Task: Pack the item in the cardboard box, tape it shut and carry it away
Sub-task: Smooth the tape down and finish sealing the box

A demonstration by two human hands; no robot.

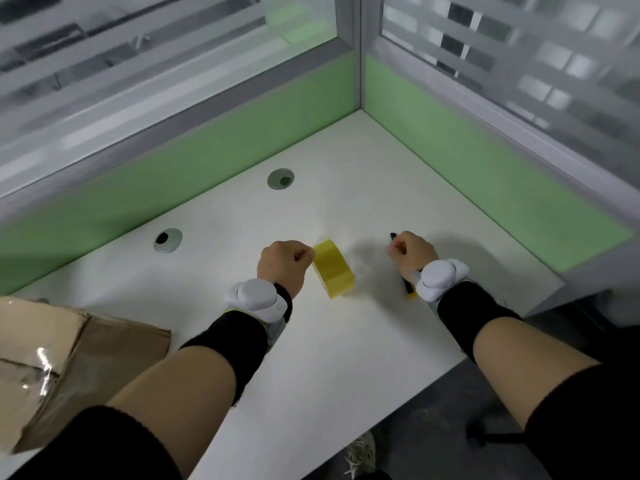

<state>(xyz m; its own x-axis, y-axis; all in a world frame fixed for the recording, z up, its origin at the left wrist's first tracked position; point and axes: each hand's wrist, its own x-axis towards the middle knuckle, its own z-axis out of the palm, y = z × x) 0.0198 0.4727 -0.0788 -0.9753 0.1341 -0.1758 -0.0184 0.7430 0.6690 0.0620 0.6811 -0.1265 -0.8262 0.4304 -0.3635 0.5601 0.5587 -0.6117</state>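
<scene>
Lower left, a brown cardboard box (86,358) with glinting clear tape is cut off by the frame. Mid-frame on the white surface (346,358), the left hand (282,263) holds an upright yellow tape roll (334,271) in a curled grip. The right hand (414,252) has its grip closed round a thin black tool (393,236), mostly hidden.

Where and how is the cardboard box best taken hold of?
Take the cardboard box by two opposite side walls, low down, one palm on each. It looks too wide for one grip, and the glossy tape on top is likely slippery. Come from its right, where a plain wall faces the desk.
</scene>
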